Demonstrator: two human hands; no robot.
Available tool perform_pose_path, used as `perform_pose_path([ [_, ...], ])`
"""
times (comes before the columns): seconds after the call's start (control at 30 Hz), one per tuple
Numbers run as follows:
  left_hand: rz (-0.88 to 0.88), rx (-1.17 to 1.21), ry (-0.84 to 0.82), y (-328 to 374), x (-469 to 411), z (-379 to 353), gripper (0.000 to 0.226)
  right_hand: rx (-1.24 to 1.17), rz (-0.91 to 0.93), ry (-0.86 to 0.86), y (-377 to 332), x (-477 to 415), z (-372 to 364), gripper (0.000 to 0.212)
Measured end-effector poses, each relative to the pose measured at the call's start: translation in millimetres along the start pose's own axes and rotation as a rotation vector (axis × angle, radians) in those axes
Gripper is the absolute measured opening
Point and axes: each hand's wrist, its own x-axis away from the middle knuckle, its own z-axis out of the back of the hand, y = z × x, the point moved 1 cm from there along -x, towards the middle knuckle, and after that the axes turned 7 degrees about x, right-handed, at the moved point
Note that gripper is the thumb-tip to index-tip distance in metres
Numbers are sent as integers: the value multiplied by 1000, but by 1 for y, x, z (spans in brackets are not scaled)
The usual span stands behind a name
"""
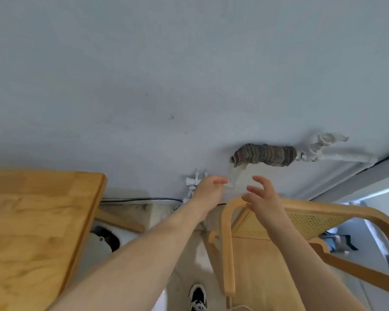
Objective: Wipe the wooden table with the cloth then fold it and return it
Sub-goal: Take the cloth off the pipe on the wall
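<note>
The cloth (265,156) is a grey-brown bundle bunched along a white pipe (346,157) on the pale wall. A pale strip (235,173) hangs from the cloth's left end. My left hand (208,186) reaches up to it, fingertips pinched together at the strip's lower tip. My right hand (263,196) hovers just right of the strip and below the cloth, fingers spread and holding nothing. The wooden table (38,221) fills the lower left, away from both hands.
A light wooden chair (279,223) with a cane back stands right under my right arm. White pipe fittings (194,180) and a black cable (144,199) run along the wall base. My dark shoe (198,295) shows on the pale floor.
</note>
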Motion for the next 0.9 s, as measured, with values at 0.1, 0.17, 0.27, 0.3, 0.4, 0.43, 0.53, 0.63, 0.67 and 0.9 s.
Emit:
perform_pose_path([
  [0.1, 78, 13, -29, 4, -57, -20, 42, 29, -9, -71, 17, -53, 4, 52],
  [0.17, 114, 16, -38, 3, -94, -34, 48, 95, 34, -89, 28, -88, 9, 56],
  [0.27, 188, 46, 5, -7, -145, -46, 56, 170, 93, -117, 41, -129, 6, 63],
  [0.3, 204, 56, 12, -11, -160, -49, 57, 206, 119, -123, 45, -138, 2, 65],
  [0.4, 196, 83, 12, -15, -193, -60, 58, 386, 212, -147, 56, -153, -6, 73],
  [0.43, 172, 117, 33, -15, -199, -63, 51, 436, 234, -148, 59, -157, -6, 76],
  [0.53, 86, 178, 175, -1, -197, -69, 14, 565, 283, -70, 60, -164, -2, 87],
  [0.63, 34, 226, 90, 20, -165, -71, 17, 670, 349, 50, 46, -163, 4, 93],
  [0.67, -12, 206, 42, 29, -150, -69, 17, 650, 404, 91, 39, -159, 8, 88],
  [0.9, -148, 207, -40, 93, -47, -28, 46, 239, 301, -204, -47, -96, 65, 47],
])
